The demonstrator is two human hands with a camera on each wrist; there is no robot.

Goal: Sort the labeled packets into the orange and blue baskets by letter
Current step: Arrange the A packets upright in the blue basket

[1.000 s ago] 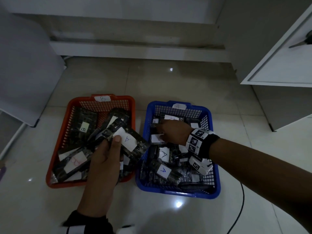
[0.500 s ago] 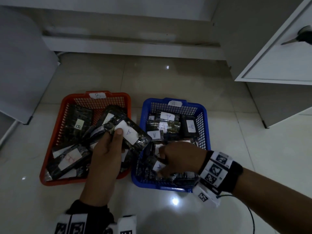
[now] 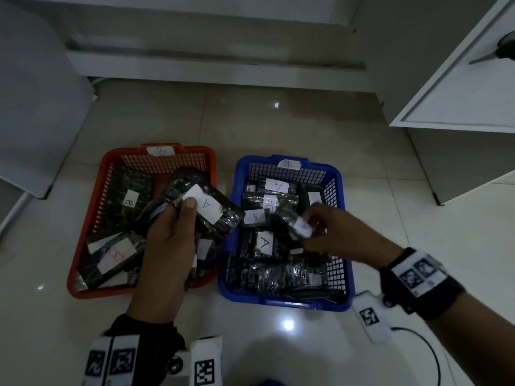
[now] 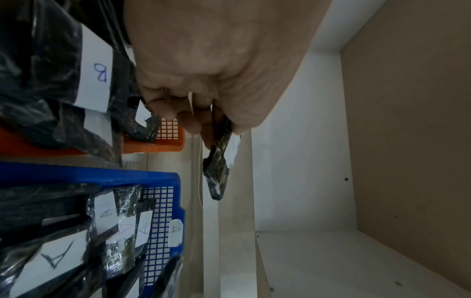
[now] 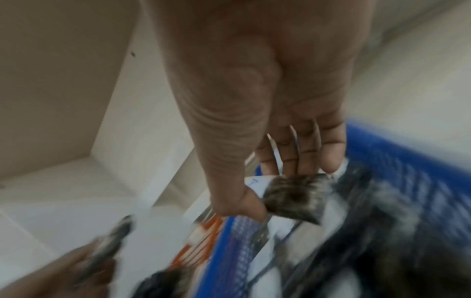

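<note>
My left hand (image 3: 167,246) grips a dark plastic packet with a white "A" label (image 3: 207,210) over the orange mesh basket (image 3: 83,240); its long axis points right, toward the blue mesh basket (image 3: 341,232). Beyond, my right hand (image 3: 331,232) pinches a smaller packet with a white label (image 3: 298,225) over the blue one.

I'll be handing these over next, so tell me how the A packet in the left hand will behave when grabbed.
The A packet probably stays fairly stiff: the left hand holds it by one end, and the free end juts out over the orange basket without drooping. Its glossy, crinkled wrap may be slippery. It seems light, since a thumb-and-finger grip carries it.
</note>
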